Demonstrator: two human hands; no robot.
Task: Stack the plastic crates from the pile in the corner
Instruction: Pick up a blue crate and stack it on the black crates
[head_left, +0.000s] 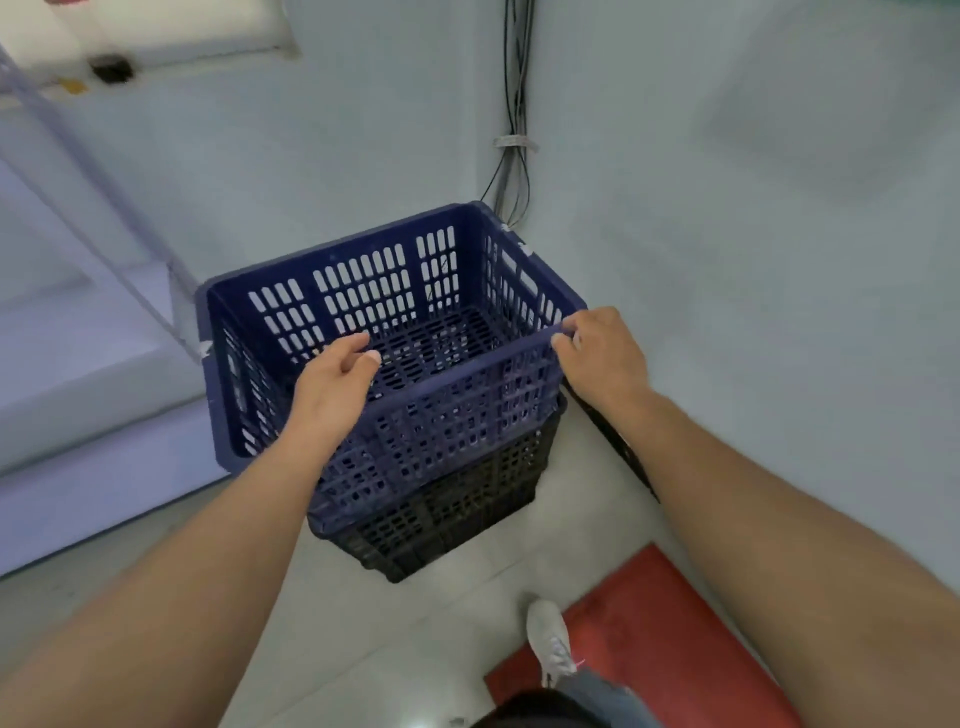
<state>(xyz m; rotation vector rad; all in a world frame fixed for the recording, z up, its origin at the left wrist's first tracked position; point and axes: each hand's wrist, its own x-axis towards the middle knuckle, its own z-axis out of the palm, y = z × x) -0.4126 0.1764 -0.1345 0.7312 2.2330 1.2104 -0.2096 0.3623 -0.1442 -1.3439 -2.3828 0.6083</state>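
**Stack three high by the look of it, top crate seating now**

Person is standing over the stack, directly out from the cable bundle (514, 156) that is running down the room corner. The stack is sitting on the floor just in front of those cables.

Done so far, judging from how it lies:
- black crate (457, 519) is sitting at the bottom, on the floor
- what looks like a second blue crate (358, 478) is sitting on it
- top blue crate (363, 291) is nesting into that one, upright, roughly square to the ones below, far corner nearly touching the wall below the cables

Hands: both are gripping the near rim of the top blue crate. Left hand (332, 384) is curling over the rim around its middle, fingers inside, thumb along the edge. Right hand (602, 353) is pinching the rim's corner on the side right of the cables.

I'm reading this as final seating or squaring of the top crate, release not yet made.

Left to do: a dark slatted piece (618, 447), probably another crate, is leaning on the wall to the right of the cables, partly hidden by the right forearm. No other loose crates are showing in view, so I can't tell how many are waiting.
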